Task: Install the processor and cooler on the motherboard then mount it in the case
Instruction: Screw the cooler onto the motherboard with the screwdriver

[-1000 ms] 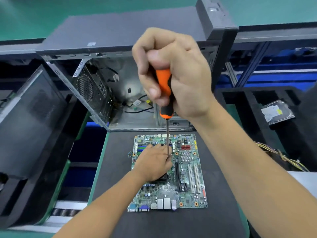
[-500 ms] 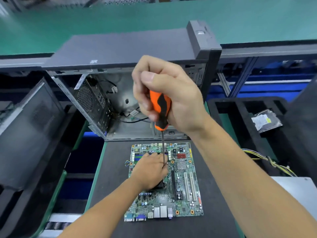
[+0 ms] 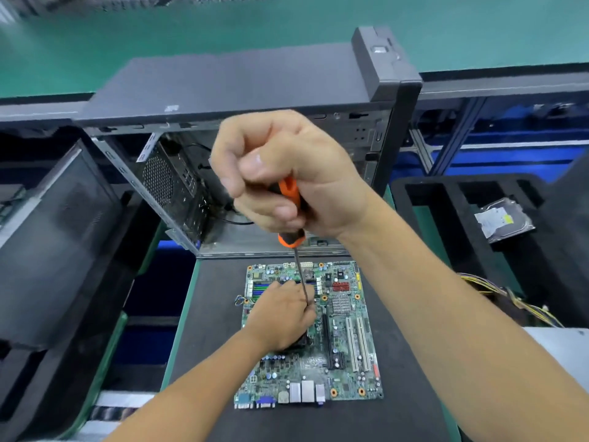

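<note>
Gripping: an orange-and-black screwdriver [image 3: 292, 218] is held in the right hand [image 3: 293, 173], with all fingers and the thumb curled tightly round its handle.
Shaft: the thin metal shaft is pointed down at the motherboard, tilted slightly, and its tip is met by the left hand's fingers.
Left hand [image 3: 282, 317]: laid palm-down on a dark part near the middle of the board, with fingers bent over it; the part beneath is mostly hidden, so whether it is gripped or only pressed cannot be told.
Motherboard [image 3: 347, 355]: laid flat on a black mat [image 3: 210, 330], with its port row at the near edge and its white slots to the right of the left hand.
Case [image 3: 242, 84]: stood open just behind the board, with the bare interior and loose cables turned toward the camera.
Foam tray [image 3: 446, 202]: placed at the right, with a hard drive [image 3: 502, 218] resting in one recess.
Wires [image 3: 510, 301]: a yellow bundle is seen beside the right forearm.
</note>
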The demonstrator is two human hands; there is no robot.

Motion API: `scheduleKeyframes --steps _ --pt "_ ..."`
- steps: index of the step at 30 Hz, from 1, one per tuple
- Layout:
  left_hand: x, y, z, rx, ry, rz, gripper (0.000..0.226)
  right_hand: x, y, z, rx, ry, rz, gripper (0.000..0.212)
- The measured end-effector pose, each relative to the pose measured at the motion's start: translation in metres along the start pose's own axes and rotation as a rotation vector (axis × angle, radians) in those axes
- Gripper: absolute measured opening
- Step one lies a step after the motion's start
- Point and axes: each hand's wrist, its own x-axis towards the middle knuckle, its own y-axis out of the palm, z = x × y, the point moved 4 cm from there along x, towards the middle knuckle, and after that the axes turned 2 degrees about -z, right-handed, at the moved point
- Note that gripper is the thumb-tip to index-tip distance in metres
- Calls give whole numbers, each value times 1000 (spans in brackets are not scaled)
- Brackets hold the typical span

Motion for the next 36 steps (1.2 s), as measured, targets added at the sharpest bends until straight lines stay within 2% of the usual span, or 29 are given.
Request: scheduleKeyframes --steps 3,6,11,14,17,21,25,30,36 --pt "0 1 1 -2 -15 13 17 -4 0 1 -307 -189 -332 23" --pt "-1 1 0 -24 -24 27 19 -18 -4 7 -461 -354 -613 27" --pt "-3 2 -1 -7 -3 54 24 -30 5 10 -695 -527 -872 26" --pt "-4 2 -2 -14 -5 61 25 -33 10 8 -766 -517 -928 23" --pt "-2 2 0 -47 -16 54 22 -39 5 14 -687 -500 -917 22" --pt "-3 5 1 -50 -3 68 22 -42 -10 15 -465 -293 -859 28" --pt "-5 5 0 -45 -10 77 21 -45 -9 7 -433 -210 -888 37" --pt "-7 -2 -4 -62 -22 33 17 -41 9 2 -379 -195 -942 39" --pt "-8 -7 -2 -131 -16 -18 19 -33 29 38 -413 -314 -948 41"
